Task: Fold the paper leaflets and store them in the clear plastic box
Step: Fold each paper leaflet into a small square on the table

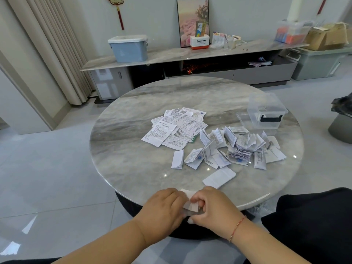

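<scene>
Both hands, left hand [165,203] and right hand [211,203], pinch one leaflet [190,203] at table [123,149] edge. Paper likely light, limp; grip along the crease.

Soft, even light is filling the room; small ceiling glints are shining on the round table [133,149], while edges are bending and blurring.

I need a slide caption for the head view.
Both hands fold a leaflet at the table edge; clear box waits.
</scene>
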Demonstrator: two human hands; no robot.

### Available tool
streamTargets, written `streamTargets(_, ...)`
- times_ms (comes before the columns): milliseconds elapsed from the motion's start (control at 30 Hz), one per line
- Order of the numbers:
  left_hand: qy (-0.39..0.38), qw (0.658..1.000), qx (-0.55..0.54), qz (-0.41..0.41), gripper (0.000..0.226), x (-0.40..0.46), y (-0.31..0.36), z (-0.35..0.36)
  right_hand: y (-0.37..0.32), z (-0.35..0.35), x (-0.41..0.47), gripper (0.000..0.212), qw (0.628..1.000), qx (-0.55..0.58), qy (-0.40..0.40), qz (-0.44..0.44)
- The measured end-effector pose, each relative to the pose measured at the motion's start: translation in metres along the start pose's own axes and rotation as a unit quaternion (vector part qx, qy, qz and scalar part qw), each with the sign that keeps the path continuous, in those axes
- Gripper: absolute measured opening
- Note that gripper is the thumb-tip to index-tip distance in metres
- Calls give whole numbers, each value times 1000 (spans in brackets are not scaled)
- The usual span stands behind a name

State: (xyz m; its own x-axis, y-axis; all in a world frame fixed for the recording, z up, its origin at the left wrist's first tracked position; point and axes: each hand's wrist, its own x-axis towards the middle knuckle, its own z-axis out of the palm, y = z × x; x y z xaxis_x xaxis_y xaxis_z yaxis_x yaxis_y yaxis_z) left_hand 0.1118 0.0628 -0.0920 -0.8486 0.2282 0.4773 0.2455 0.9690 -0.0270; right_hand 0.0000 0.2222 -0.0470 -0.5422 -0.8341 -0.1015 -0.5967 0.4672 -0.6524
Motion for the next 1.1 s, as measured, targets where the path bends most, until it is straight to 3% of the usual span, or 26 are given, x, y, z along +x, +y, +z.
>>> streamTargets(67, -37, 999, 15, -6, 41, 1, 3, 3, 1, 7, 0, 49, 999, -33, -11, 3)
streamTargets(133, -42, 999, 12, -6, 38, 0, 4, 7, 6, 12, 1, 48, 998, -59, 2, -3)
streamTargets(300, -11, 999, -43, -2, 17, -4, 3, 10, 9, 15, -1, 16, 992, -104, 39, -59)
streamTargets(433, 12, 993, -78, -88, 10, 6, 4, 0, 14, 11, -1, 12, 987, -81, 102, -91)
streamTargets(567, 2, 982, -85, -168, 23, 35, 14, -23, 3, -4, 1, 5, 975, -49, 179, -126)
streamTargets(700, -43, 965, -124, -227, 17, 59, 11, -38, 2, -18, 7, 16, 978, 21, 180, -108)
streamTargets(800, -61, 924, -173, -336, 16, 68, 4, -44, 15, -35, 12, 12, 977, 29, 203, -60)
streamTargets(900, -62, 797, -326, -505, 18, 78, -5, -41, 31, -51, 19, 13, 967, 18, 251, 29)
streamTargets(967, -56, 730, -400, -552, 14, 86, -4, -31, 30, -50, 23, 14, 963, 24, 266, 47)
streamTargets(1000, -44, 718, -411, -561, 12, 90, -2, -26, 27, -47, 24, 14, 964, 21, 262, 47)
streamTargets(1033, -34, 729, -382, -566, 17, 94, -4, -19, 26, -42, 25, 13, 966, 17, 255, 47)
streamTargets(1100, -10, 782, -244, -573, 30, 98, -22, -7, 24, -34, 28, 13, 968, 17, 244, 50)
